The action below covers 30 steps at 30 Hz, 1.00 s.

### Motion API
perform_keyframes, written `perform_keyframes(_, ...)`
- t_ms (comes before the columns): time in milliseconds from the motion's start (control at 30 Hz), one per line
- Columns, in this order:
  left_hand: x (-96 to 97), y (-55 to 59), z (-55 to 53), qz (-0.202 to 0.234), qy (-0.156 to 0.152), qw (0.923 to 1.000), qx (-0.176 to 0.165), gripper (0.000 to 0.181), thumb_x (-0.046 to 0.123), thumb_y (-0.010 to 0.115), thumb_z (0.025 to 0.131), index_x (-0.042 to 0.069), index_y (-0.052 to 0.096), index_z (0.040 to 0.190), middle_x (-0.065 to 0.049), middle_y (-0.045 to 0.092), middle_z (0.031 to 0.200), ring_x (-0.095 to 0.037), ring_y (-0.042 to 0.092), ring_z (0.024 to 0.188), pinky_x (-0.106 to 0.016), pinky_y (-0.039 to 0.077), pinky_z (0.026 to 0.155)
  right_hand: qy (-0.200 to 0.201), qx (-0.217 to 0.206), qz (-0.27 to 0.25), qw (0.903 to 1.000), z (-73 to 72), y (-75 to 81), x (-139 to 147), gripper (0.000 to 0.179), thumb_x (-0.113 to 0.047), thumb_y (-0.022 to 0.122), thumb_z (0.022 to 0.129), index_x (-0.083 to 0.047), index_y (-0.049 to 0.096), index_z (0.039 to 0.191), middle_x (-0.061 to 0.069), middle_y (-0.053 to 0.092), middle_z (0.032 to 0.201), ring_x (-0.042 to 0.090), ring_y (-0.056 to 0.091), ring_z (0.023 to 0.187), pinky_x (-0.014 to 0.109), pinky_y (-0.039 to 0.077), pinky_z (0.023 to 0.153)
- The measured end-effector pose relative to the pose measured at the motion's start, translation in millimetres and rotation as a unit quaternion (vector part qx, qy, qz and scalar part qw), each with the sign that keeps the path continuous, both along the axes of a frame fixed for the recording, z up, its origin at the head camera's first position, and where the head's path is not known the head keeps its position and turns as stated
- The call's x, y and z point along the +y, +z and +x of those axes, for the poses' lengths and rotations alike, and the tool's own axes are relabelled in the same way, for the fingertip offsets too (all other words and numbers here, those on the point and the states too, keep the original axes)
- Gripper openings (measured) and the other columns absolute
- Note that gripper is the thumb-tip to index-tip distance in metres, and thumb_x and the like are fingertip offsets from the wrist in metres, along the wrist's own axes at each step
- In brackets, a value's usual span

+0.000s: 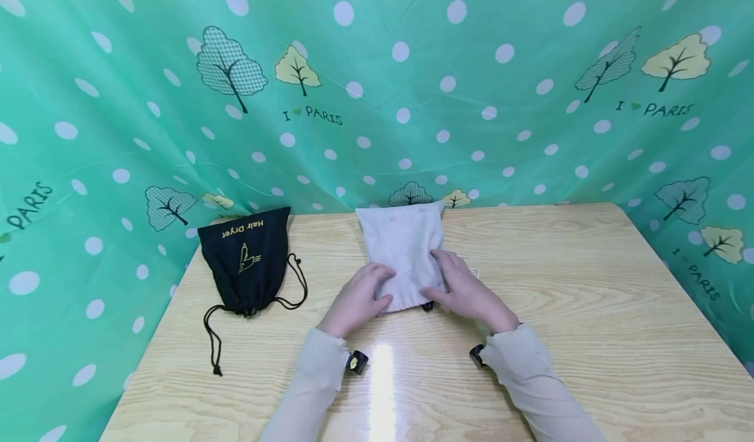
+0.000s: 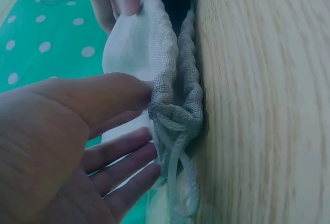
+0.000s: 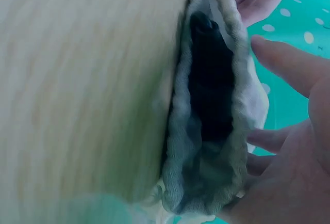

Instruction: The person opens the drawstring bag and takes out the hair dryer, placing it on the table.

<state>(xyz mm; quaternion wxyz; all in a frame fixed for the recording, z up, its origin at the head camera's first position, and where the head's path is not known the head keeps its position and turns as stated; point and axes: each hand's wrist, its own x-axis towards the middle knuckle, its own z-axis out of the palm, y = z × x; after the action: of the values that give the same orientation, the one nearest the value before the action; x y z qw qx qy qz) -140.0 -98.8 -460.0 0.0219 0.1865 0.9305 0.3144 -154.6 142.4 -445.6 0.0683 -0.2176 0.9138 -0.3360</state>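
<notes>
A light grey cloth drawstring bag (image 1: 403, 245) lies flat on the table with its gathered mouth toward me. My left hand (image 1: 358, 298) is at its near left corner, the thumb touching the mouth's edge beside the knotted cord (image 2: 178, 146). On the right side, my right hand (image 1: 468, 290) rests against the cloth, fingers spread and loosely bent. The right wrist view looks into the parted mouth, where a dark, smooth object (image 3: 211, 79) sits inside. Most of that object is hidden by the cloth, so its kind cannot be told.
A black drawstring pouch (image 1: 250, 262) printed "Hair Dryer" lies on the left of the wooden table (image 1: 589, 298), its black cords trailing toward me. Behind the table hangs a green dotted curtain (image 1: 377, 128). Light glares off the tabletop between my forearms.
</notes>
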Motion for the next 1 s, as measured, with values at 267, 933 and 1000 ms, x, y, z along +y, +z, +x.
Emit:
perform_keyframes(267, 1.6, -0.9, 0.0, -0.023, -0.013, 0.9995, -0.015, 0.054, 0.020, 0.071, 0.091, 0.009, 0.053, 0.141, -0.007, 0.054, 0.141, -0.026, 0.048, 0.134, -0.043, 0.037, 0.115, -0.009, 0.022, 0.033, 0.9992, 1.3, -3.6, -9.7, 0.083, -0.026, 0.071, 0.092, 0.008, 0.024, 0.151, 0.031, 0.035, 0.150, 0.046, 0.035, 0.139, 0.058, 0.034, 0.113)
perform_keyframes(933, 8.6, 0.9, 1.8, -0.014, -0.032, 0.9994, -0.007, 0.046, 0.017, 0.070, 0.092, 0.012, 0.057, 0.136, -0.005, 0.057, 0.129, -0.023, 0.052, 0.122, -0.042, 0.045, 0.106, 0.005, 0.033, 0.023, 0.9992, 0.3, -0.8, -5.8, 0.076, -0.011, 0.068, 0.089, 0.008, 0.028, 0.150, 0.029, 0.040, 0.150, 0.045, 0.040, 0.137, 0.057, 0.034, 0.113)
perform_keyframes(1000, 9.2, 1.7, 2.1, -0.012, -0.033, 0.9994, -0.006, 0.046, 0.017, 0.070, 0.092, 0.012, 0.058, 0.136, -0.005, 0.058, 0.128, -0.024, 0.052, 0.122, -0.042, 0.045, 0.105, 0.002, 0.029, 0.026, 0.9993, 0.1, -0.5, -5.9, 0.076, -0.011, 0.069, 0.089, 0.007, 0.028, 0.150, 0.029, 0.040, 0.149, 0.045, 0.040, 0.137, 0.057, 0.034, 0.113)
